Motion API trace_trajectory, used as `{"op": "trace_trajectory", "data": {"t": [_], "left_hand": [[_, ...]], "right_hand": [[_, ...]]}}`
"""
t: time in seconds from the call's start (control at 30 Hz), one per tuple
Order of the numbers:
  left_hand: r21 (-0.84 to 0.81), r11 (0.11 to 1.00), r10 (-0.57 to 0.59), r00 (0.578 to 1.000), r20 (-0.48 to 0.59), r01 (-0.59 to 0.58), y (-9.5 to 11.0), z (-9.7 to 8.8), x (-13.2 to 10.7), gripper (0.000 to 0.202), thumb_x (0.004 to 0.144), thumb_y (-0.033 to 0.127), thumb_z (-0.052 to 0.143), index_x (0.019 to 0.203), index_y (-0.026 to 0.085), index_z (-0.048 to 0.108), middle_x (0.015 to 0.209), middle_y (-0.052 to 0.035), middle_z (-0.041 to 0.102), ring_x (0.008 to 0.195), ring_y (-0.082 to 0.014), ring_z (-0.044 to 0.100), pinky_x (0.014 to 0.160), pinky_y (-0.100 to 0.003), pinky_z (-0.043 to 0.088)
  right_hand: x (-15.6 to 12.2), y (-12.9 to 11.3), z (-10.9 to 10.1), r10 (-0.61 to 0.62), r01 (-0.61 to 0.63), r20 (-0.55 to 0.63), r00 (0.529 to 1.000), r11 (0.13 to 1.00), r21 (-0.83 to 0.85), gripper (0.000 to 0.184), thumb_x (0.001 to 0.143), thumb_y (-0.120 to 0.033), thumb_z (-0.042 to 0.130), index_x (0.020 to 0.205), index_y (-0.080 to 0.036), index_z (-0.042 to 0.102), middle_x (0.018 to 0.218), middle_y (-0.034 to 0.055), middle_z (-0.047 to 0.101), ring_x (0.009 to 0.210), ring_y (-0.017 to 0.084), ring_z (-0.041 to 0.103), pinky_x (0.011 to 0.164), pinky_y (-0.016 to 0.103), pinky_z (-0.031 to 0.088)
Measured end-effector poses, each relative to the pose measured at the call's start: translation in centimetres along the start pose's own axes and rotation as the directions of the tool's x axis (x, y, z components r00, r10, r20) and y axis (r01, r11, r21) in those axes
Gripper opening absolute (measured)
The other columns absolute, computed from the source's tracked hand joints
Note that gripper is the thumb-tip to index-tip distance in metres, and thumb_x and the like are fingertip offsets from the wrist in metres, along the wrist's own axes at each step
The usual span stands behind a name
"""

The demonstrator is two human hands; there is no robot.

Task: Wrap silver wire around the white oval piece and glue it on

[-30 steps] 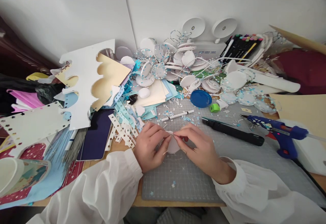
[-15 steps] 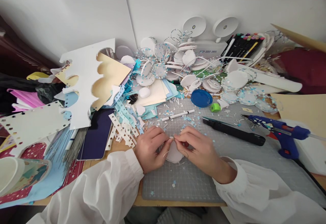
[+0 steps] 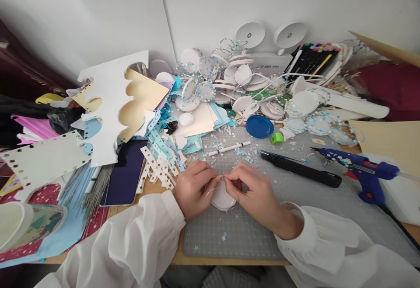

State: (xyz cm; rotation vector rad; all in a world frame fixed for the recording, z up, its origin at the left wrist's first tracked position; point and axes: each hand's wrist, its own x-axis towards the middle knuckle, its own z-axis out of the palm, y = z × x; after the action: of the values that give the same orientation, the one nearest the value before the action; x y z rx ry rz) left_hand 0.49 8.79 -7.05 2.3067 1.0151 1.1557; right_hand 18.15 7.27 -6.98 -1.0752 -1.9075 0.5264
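My left hand (image 3: 194,189) and my right hand (image 3: 252,190) meet at the upper edge of a white round disc (image 3: 223,198), both with fingers pinched together. A thin wire (image 3: 214,189) curves out by the left fingers and another stretch shows beside the right fingers. The fingertips nearly touch, and the exact spot they grip is too small to make out. The disc lies on a grey cutting mat (image 3: 236,240) scattered with tiny blue and white paper bits. Just beyond my hands rests a white pen (image 3: 229,148).
Right of my hands lie a black hair-straightener-like tool (image 3: 302,170) and a blue glue gun (image 3: 364,165). A blue lid (image 3: 259,126) and a small green object (image 3: 277,138) sit behind. White discs with wire garlands (image 3: 243,74) pile against the wall; cut paper (image 3: 108,109) and a dark blue flat case (image 3: 123,176) are left.
My fingers have shifted slightly at the disc's upper edge, the left thumb drawing upward. More of the disc's face now shows between my hands.
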Motion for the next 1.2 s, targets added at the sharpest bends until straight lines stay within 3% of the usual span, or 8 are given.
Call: {"op": "trace_trajectory", "data": {"t": [0.1,0.2,0.33,0.47,0.6,0.73,0.93,1.2], "left_hand": [[-0.237,0.965,-0.105,0.994,0.023,0.107,0.0,-0.6,0.5,0.019,0.093,0.023,0.050,0.083,0.017,0.066,0.077,-0.0057,0.063,0.076,-0.0169,0.058,0.071,-0.031,0.046],[-0.487,0.844,-0.225,0.973,0.056,0.224,-0.1,-0.9,0.6,0.026,0.096,0.032,0.044,0.102,0.018,0.065,0.098,-0.0087,0.061,0.094,-0.0198,0.058,0.081,-0.033,0.048],[-0.662,0.692,-0.261,0.955,0.143,0.288,-0.3,-0.4,0.3,0.049,0.085,0.042,0.063,0.127,0.022,0.050,0.127,-0.0120,0.048,0.119,-0.0265,0.050,0.098,-0.040,0.045],[-0.588,0.753,-0.215,0.955,0.205,0.296,-0.4,0.2,-0.2,0.082,0.069,0.032,0.081,0.138,0.026,0.038,0.142,-0.0117,0.041,0.134,-0.0292,0.039,0.115,-0.046,0.031],[-0.509,0.820,-0.194,0.963,0.185,0.263,-0.6,0.5,-0.5,0.090,0.067,0.030,0.083,0.141,0.029,0.031,0.144,-0.0126,0.041,0.136,-0.0295,0.039,0.115,-0.048,0.031],[-0.470,0.845,-0.202,0.967,0.158,0.254,-0.9,0.8,-0.7,0.087,0.071,0.027,0.080,0.142,0.029,0.030,0.142,-0.0133,0.044,0.133,-0.0284,0.044,0.112,-0.048,0.036],[-0.332,0.916,-0.176,0.970,0.167,0.224,-0.9,0.3,-0.2,0.072,0.071,0.030,0.080,0.132,0.026,0.043,0.132,-0.0120,0.051,0.127,-0.0280,0.049,0.106,-0.047,0.042],[-0.078,0.977,-0.181,0.968,0.175,0.197,1.5,-1.3,0.7,0.065,0.071,0.025,0.078,0.127,0.022,0.045,0.128,-0.0114,0.055,0.122,-0.0276,0.051,0.103,-0.047,0.042]], "right_hand": [[0.1,0.0,-0.2,0.093,-0.090,-0.034,0.995,0.992,0.092,0.012,0.086,-0.014,0.057,0.077,-0.020,0.057,0.068,-0.0019,0.051,0.061,0.011,0.051,0.055,0.023,0.041],[0.5,0.3,-0.6,0.249,-0.231,-0.063,0.966,0.949,0.215,0.007,0.086,-0.021,0.060,0.080,-0.021,0.061,0.071,-0.0003,0.058,0.064,0.013,0.055,0.056,0.025,0.045],[1.1,0.4,-1.1,0.414,-0.348,-0.121,0.902,0.865,0.361,0.012,0.084,-0.032,0.064,0.079,-0.022,0.062,0.070,0.0003,0.063,0.061,0.014,0.057,0.052,0.024,0.046],[1.4,0.1,-1.2,0.445,-0.359,-0.116,0.888,0.828,0.430,0.015,0.083,-0.036,0.066,0.081,-0.021,0.061,0.070,0.0004,0.063,0.058,0.013,0.057,0.048,0.023,0.047],[1.3,0.2,-0.9,0.481,-0.396,-0.053,0.875,0.776,0.491,0.017,0.083,-0.036,0.066,0.082,-0.021,0.060,0.069,-0.0001,0.060,0.052,0.011,0.053,0.043,0.021,0.046],[1.1,0.6,-0.5,0.494,-0.411,-0.021,0.869,0.746,0.524,0.018,0.082,-0.036,0.067,0.086,-0.021,0.059,0.068,-0.0016,0.058,0.053,0.011,0.053,0.043,0.021,0.046],[1.0,0.9,-0.2,0.444,-0.378,-0.027,0.896,0.791,0.482,0.016,0.084,-0.036,0.064,0.082,-0.020,0.062,0.069,-0.0009,0.060,0.056,0.012,0.054,0.046,0.022,0.046],[1.2,1.2,-1.1,0.340,-0.264,-0.118,0.933,0.871,0.415,0.017,0.088,-0.035,0.057,0.087,-0.019,0.063,0.077,0.0027,0.063,0.065,0.015,0.058,0.056,0.026,0.048]]}}
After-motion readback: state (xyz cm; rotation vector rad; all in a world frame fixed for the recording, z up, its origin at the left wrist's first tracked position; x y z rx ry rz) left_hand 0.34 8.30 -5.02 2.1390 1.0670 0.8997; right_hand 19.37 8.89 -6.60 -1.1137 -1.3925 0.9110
